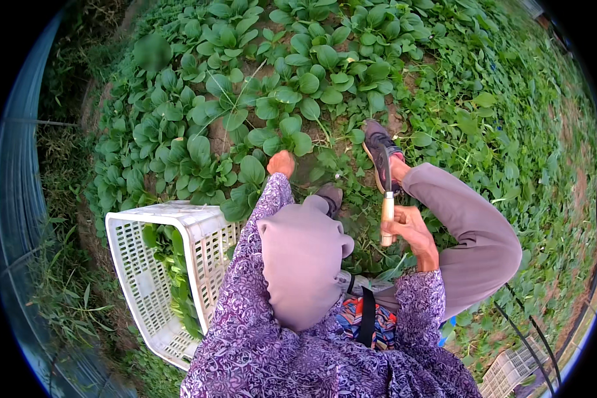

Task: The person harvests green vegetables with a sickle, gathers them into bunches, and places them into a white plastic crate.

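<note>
My left hand reaches forward into the bed of leafy green plants, fingers closed around the base of one plant. My right hand holds a knife by its pale wooden handle, blade pointing up and away, in front of my bent right knee. Purple patterned sleeves cover both arms. A grey hood hides my left knee and part of the ground below.
A white slatted plastic crate stands at my left with cut greens inside. My right shoe rests among the plants. Another white crate and dark hoses lie at lower right. A blue sheet wall runs along the left.
</note>
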Demonstrator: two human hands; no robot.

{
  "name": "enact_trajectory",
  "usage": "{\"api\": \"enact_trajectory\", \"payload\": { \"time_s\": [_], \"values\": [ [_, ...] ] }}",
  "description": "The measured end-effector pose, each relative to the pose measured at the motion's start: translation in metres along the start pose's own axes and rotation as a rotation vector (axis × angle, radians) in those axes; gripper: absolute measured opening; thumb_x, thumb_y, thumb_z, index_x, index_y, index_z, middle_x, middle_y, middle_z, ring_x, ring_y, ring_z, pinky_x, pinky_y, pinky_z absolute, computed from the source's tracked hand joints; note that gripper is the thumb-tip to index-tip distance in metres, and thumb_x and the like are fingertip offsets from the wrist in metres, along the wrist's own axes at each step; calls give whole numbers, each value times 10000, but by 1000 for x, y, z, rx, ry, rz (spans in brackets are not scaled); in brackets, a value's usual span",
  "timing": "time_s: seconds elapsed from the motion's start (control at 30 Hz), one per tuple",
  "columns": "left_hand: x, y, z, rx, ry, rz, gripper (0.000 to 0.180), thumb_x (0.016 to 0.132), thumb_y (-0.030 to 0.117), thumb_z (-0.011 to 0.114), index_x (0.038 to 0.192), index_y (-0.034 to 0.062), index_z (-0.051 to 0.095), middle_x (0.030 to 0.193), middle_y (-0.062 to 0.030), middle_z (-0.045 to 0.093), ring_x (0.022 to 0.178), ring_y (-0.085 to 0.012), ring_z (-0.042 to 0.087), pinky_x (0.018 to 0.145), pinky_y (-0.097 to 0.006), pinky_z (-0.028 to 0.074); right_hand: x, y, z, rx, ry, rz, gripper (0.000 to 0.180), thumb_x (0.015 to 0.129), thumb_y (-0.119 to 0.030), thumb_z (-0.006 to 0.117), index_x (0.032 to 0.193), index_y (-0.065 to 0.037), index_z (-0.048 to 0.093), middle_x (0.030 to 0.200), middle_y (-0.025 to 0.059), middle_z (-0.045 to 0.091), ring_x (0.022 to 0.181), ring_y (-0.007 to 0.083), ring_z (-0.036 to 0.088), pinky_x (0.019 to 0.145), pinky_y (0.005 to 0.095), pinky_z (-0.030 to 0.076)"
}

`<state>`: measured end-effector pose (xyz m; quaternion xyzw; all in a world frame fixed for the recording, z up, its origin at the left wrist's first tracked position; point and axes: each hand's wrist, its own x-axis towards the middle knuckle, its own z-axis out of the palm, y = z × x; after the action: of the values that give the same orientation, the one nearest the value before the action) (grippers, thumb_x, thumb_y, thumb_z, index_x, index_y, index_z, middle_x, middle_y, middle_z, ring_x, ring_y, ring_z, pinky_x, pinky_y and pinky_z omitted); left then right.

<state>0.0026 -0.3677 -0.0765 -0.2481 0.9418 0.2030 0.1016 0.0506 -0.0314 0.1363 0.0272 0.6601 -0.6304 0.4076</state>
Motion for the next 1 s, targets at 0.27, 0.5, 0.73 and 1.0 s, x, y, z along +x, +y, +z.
{"api": "enact_trajectory", "payload": {
  "time_s": [0.27,0.5,0.73,1.0],
  "values": [
    [-79,13,-56,172,-466,501,382,803,248,522,1102,15,566,1021,-184,608,936,-340,575,824,-414,439,11,-6,9,423,13,-291,390,680,-154,599,990,63,503,926,215,616,831,205,599,782,297,457],
    [-86,53,-72,29,-75,902,409,741,185,608,1106,15,535,1165,-146,522,1052,-331,505,855,-401,419,53,0,9,322,263,-239,463,611,-43,480,1064,57,464,722,169,596,665,181,573,616,254,436],
    [7,40,-58,470,246,704,450,654,275,715,1007,54,545,1072,-117,559,1028,-298,502,880,-448,345,121,-6,32,107,216,-108,400,737,-130,460,1097,44,450,643,85,561,471,124,505,427,220,347],
    [10,-34,-51,519,65,420,473,650,297,726,1048,93,572,937,-55,573,897,-222,524,742,-386,351,226,67,82,-769,59,-717,246,881,-141,468,1046,40,493,761,180,520,721,320,505,621,403,400]
  ]
}}
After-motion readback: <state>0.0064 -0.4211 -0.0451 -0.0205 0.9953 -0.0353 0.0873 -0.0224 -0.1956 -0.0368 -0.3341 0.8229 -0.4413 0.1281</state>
